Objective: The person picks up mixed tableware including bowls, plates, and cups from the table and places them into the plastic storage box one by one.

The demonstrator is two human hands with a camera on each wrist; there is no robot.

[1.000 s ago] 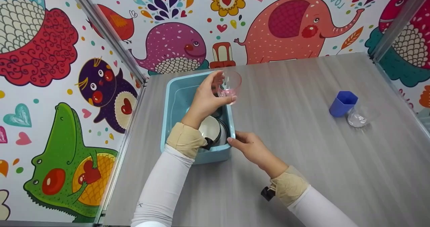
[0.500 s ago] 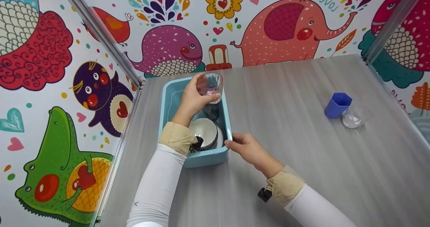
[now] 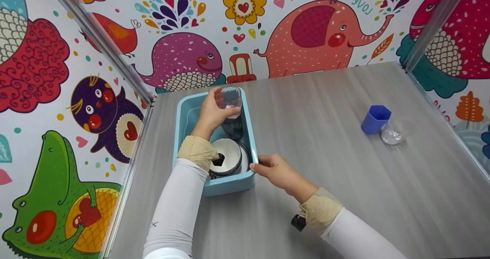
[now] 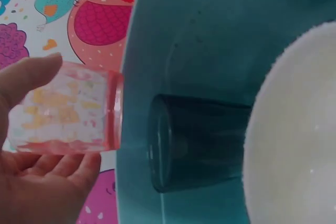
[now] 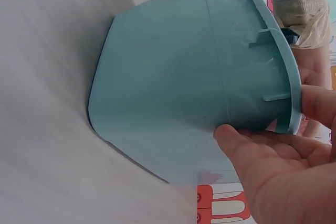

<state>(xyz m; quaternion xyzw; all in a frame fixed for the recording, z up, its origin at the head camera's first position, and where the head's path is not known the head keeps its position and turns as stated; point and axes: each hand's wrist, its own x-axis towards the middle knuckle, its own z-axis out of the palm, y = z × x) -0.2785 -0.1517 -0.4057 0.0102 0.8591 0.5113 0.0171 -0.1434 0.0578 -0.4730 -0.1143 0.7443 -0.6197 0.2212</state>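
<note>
My left hand (image 3: 210, 115) holds a clear, pink-tinted drinking glass (image 3: 232, 102) between thumb and fingers, over the far right part of a light blue plastic bin (image 3: 229, 186). In the left wrist view the glass (image 4: 68, 111) appears beside the bin's rim. Inside the bin lies a dark tinted glass (image 4: 205, 144), with a white bowl (image 4: 299, 129) nearer me; the bowl has a dark outside in the head view. My right hand (image 3: 279, 172) grips the bin's near right corner, thumb and fingers around the rim (image 5: 294, 77).
On the right of the grey table (image 3: 314, 136) stand a blue hexagonal cup (image 3: 376, 119) and, close by it, a clear glass (image 3: 393, 134). Printed cartoon walls (image 3: 306, 33) with metal frame posts (image 3: 99, 40) border the table at the back and sides.
My left hand has carried the pink-tinted glass leftward, from over the bin's right rim to above its inside. My right hand keeps its grip on the corner.
</note>
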